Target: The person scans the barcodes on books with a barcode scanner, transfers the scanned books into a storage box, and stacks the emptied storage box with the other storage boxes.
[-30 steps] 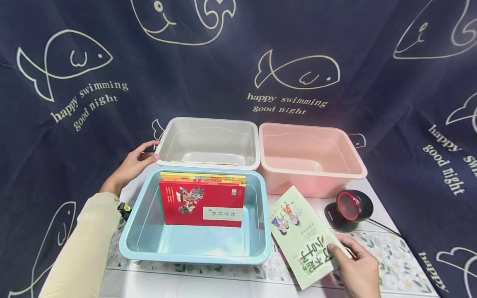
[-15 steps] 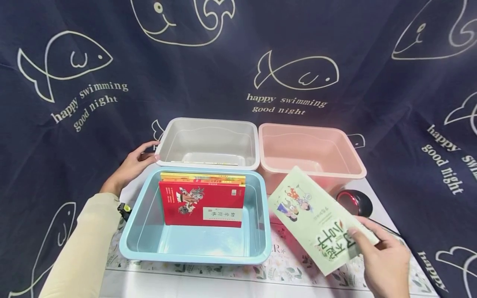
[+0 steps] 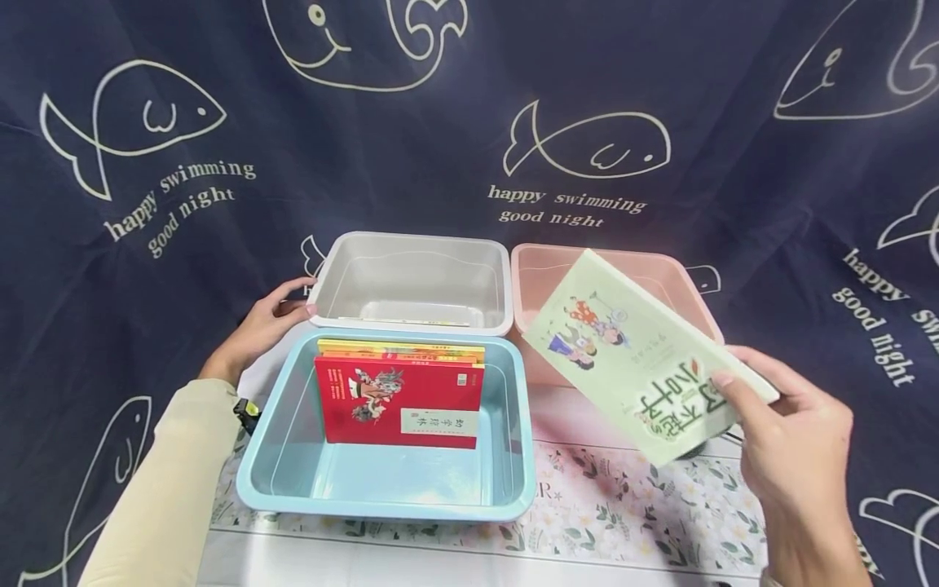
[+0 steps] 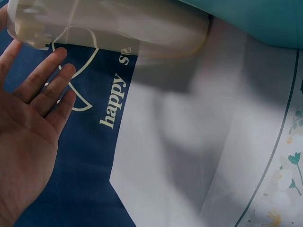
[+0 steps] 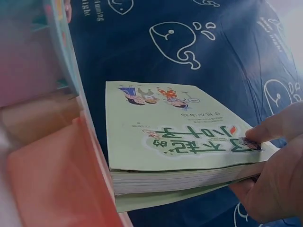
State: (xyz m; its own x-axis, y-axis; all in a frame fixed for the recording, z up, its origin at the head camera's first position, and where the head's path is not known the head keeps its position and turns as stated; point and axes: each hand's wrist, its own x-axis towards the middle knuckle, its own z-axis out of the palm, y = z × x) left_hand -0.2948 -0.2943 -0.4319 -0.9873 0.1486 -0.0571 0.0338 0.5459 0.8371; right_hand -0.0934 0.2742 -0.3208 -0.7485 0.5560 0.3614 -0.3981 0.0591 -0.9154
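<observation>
A pale green paperback book [image 3: 631, 359] with cartoon children on its cover is pinched at one end by my right hand [image 3: 795, 432], thumb on the cover and fingers underneath. It is raised and tilted, overlapping the front of the pink bin [image 3: 543, 265] in the head view. In the right wrist view the book's [image 5: 165, 127] page edges show. At the far left, my left hand [image 3: 267, 322] has its fingertips at the left rim of the grey bin [image 3: 418, 238]. The left wrist view shows that hand [image 4: 28, 137] with fingers extended.
In front of the grey bin stands a light blue bin [image 3: 381, 507], with a red book [image 3: 411, 391] and yellow-orange books [image 3: 399, 348] upright inside. The book tops at the grey bin's near wall just show. A floral mat [image 3: 609, 514] covers part of the white table; dark fabric hangs behind.
My right hand has lifted the green book up from near the table's right front, over toward the pink bin; the book now hides the black-and-red device. The left hand stays put.
</observation>
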